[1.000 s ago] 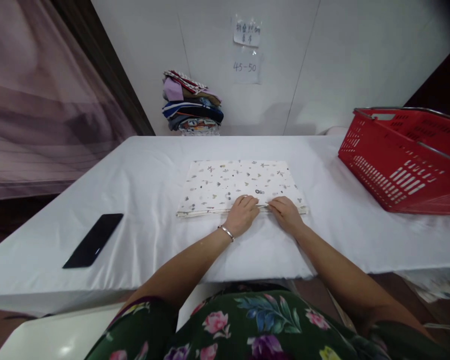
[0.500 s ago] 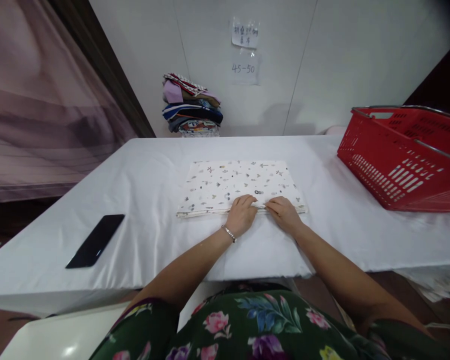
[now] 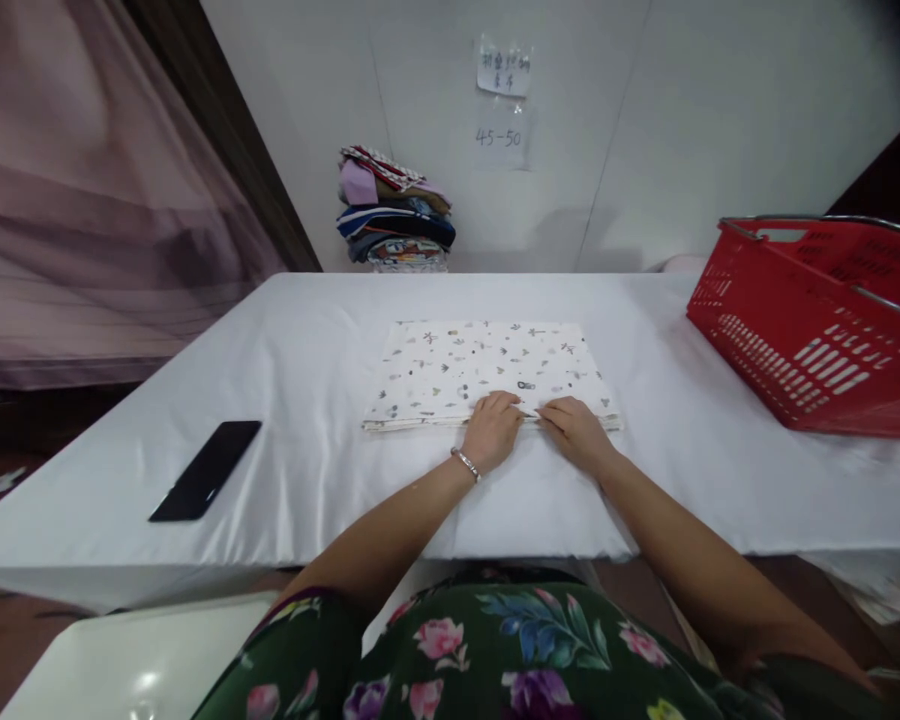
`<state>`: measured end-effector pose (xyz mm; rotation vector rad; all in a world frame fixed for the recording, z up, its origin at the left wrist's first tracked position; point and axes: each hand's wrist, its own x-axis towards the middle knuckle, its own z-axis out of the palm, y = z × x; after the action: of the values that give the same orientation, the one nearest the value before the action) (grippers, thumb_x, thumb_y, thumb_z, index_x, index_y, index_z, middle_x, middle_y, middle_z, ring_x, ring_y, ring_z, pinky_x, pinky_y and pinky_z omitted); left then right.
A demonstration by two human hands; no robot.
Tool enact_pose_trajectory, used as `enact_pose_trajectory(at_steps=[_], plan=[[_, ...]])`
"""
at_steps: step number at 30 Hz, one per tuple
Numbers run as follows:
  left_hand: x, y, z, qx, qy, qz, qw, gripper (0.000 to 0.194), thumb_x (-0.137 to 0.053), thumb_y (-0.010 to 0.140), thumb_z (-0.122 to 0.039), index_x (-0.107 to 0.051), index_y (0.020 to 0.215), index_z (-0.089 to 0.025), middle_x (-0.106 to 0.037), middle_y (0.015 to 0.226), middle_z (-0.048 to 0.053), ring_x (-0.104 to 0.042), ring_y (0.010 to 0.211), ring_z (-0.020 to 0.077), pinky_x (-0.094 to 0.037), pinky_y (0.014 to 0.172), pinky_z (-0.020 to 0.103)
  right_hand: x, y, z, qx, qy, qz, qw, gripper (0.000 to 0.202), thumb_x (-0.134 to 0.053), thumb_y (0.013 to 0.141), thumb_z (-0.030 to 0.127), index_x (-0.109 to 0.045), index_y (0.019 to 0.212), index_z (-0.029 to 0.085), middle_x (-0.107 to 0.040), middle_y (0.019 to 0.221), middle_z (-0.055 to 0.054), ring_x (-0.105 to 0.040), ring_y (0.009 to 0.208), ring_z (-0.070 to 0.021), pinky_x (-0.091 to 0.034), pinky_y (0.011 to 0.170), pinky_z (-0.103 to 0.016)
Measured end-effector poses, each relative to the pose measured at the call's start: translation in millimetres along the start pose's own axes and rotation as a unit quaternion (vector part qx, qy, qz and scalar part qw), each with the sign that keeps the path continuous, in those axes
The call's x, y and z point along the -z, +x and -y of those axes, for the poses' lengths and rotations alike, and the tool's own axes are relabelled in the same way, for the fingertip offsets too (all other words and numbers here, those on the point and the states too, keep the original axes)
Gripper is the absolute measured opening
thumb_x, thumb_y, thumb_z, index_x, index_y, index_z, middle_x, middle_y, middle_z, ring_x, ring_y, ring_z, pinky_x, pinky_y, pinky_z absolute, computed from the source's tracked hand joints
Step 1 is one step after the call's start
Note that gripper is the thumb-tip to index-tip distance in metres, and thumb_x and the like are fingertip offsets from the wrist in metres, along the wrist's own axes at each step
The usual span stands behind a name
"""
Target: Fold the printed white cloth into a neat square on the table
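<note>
A white cloth [image 3: 487, 360] with small printed motifs lies folded in layers as a flat rectangle on the white-covered table. At the middle of its near edge, my left hand [image 3: 493, 430] has its fingers closed on the fabric; a bracelet circles that wrist. Just to the right, my right hand [image 3: 572, 432] pinches the same edge, its fingertips close to those of the left. Fingers and knuckles cover part of the near edge, so how many layers each hand grips is hidden.
To the left lies a black phone-like slab [image 3: 206, 470]. A red plastic basket [image 3: 810, 330] with metal handles stands at the right. Behind the table's far edge rises a stack of folded textiles [image 3: 396, 212]. A white stool-like surface [image 3: 142, 650] shows at lower left.
The whole view has shifted slightly, so things appear a little further right. Both hands stay at the cloth's near edge with hardly any movement.
</note>
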<state>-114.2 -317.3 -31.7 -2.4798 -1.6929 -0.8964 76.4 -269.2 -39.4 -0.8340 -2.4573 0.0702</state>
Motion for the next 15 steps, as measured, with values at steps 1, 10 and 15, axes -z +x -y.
enact_pose_trajectory(at_steps=[1, 10, 15], plan=[[-0.3, 0, 0, 0.001, 0.002, 0.001, 1.000, 0.014, -0.047, 0.088, -0.020, -0.060, 0.083, -0.018, -0.060, 0.108, 0.004, -0.048, 0.108, 0.0184, -0.038, 0.089, 0.035, 1, -1, 0, 0.000, 0.001, -0.002, 1.000, 0.024, -0.043, 0.091, 0.026, -0.063, 0.099, 0.018, -0.063, 0.092, -0.009, -0.053, 0.087, -0.0210, -0.042, 0.076, -0.035], [-10.1, 0, -1, 0.017, 0.035, -0.001, 0.999, 0.022, -0.040, 0.091, -0.021, -0.060, 0.085, -0.016, -0.060, 0.106, 0.005, -0.048, 0.105, 0.0175, -0.036, 0.088, 0.034, -6, -3, -1, 0.024, -0.014, 0.002, 1.000, 0.024, -0.045, 0.090, 0.032, -0.059, 0.103, 0.018, -0.063, 0.096, -0.010, -0.053, 0.089, -0.0233, -0.041, 0.075, -0.036], [-9.5, -1, 1, -0.002, 0.047, 0.023, 0.999, 0.023, -0.039, 0.092, -0.025, -0.061, 0.088, -0.017, -0.060, 0.101, 0.005, -0.049, 0.102, 0.0184, -0.035, 0.089, 0.036, -11, 1, 0, 0.030, -0.033, 0.018, 0.999, 0.024, -0.043, 0.090, 0.030, -0.060, 0.102, 0.018, -0.063, 0.096, -0.010, -0.054, 0.088, -0.0235, -0.041, 0.075, -0.036]])
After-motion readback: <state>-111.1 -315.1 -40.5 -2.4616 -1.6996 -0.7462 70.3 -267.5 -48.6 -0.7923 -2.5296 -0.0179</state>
